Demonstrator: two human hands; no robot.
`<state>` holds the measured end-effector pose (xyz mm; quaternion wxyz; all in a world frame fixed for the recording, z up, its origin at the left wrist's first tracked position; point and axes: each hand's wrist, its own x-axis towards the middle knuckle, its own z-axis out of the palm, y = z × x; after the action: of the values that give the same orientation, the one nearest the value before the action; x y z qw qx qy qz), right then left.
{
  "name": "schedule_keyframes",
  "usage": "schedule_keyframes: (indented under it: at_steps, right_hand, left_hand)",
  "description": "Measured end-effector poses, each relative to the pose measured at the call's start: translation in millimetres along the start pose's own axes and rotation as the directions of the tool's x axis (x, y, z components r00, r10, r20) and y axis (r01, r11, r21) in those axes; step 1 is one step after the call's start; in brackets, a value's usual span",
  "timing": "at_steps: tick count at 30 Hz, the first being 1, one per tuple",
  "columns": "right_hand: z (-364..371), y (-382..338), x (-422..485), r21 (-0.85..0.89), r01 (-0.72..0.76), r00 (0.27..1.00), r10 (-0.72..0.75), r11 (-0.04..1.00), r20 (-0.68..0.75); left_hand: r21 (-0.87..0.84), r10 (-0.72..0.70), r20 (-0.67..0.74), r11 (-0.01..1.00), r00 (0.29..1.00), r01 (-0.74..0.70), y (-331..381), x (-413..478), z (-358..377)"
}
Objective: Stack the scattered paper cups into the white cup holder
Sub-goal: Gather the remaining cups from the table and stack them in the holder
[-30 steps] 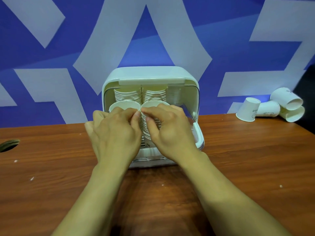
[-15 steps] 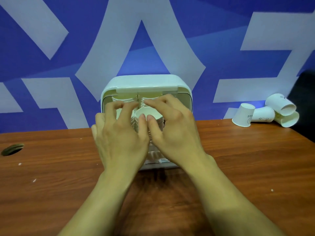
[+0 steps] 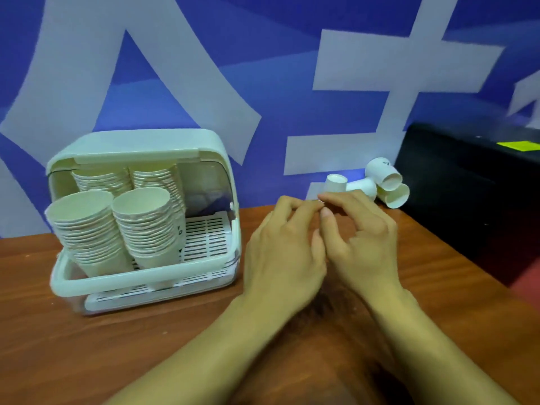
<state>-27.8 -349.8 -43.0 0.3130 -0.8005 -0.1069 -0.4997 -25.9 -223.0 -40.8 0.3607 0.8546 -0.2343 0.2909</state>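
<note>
**Hands off the cup holder, near the loose cups**

Both hands are now sitting away from the cup holder [image 3: 140, 217], which they were covering half a second ago, and the view is showing it off to the left on the wooden table [image 3: 87, 346]. The left hand [image 3: 285, 252] and right hand [image 3: 358, 241] are hovering side by side over the table, touching or nearly so, fingers loosely curled and slightly spread, holding nothing. Their fingertips are pointing toward the loose cups.

Four stacks of paper cups are sitting in the holder under its raised lid: two front stacks [image 3: 117, 226] leaning forward over the front rim, and two back stacks [image 3: 128, 179] behind them. The right part of the slotted tray [image 3: 207, 238] is lying bare.

Four loose cups [image 3: 371, 185] are lying in a cluster at the back of the table by the blue and white wall [image 3: 263, 68], just beyond the fingertips. One is standing upside down; the others are lying on their sides, mouths facing right. A black box [image 3: 467, 194] is sitting just right of them, with a yellow note [image 3: 520, 145] on top.
</note>
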Motion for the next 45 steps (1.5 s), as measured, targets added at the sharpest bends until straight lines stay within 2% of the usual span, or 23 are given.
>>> schedule_keyframes:
  at_steps: [3,6,9,12,18,24,28,31,37,42,45]
  right_hand:
    - [-13,64,-18,-0.072,-0.115,0.990,0.109,0.991,-0.088]
    - [-16,115,-37,-0.163,-0.244,0.970,0.238,0.956,-0.055]
    - [-8,136,-42,-0.181,-0.357,0.933,0.357,0.916,-0.037]
    - [-3,143,-45,-0.191,-0.383,0.921,0.391,0.904,0.002]
    - [2,143,-47,-0.195,-0.404,0.912,0.410,0.894,-0.010]
    - [4,144,-48,-0.240,-0.382,0.921,0.389,0.893,-0.018]
    - [4,141,-48,-0.255,-0.401,0.913,0.407,0.880,-0.029]
    - [4,141,-47,-0.281,-0.413,0.906,0.423,0.866,-0.028]
    - [4,142,-38,-0.251,-0.574,0.813,0.578,0.780,-0.063]
    - [12,188,23,-0.290,-0.637,0.769,0.617,0.714,-0.169]
    - [20,225,61,-0.343,-0.653,0.754,0.622,0.675,-0.211]
  left_hand:
    - [-0.061,-0.043,0.106,0.997,0.993,0.050,15,15,59]
    - [-0.104,-0.110,0.157,0.986,0.982,0.127,9,28,120]
    - [-0.086,-0.185,0.126,0.977,0.975,0.196,-9,48,173]
    - [-0.064,-0.222,0.056,0.972,0.973,0.225,-26,75,209]
    - [0.026,-0.201,-0.044,0.979,0.979,0.202,-56,123,256]
    - [0.125,-0.093,0.061,0.989,0.994,0.085,-71,132,266]
    - [0.003,-0.121,-0.030,0.993,0.992,0.121,-78,129,259]
    - [-0.052,-0.213,-0.084,0.976,0.973,0.210,-79,128,253]
    - [-0.115,-0.350,-0.076,0.933,0.934,0.340,-68,118,240]
    - [-0.068,-0.340,-0.022,0.939,0.940,0.338,-62,114,240]
    - [-0.119,-0.345,-0.053,0.934,0.937,0.337,-67,113,242]
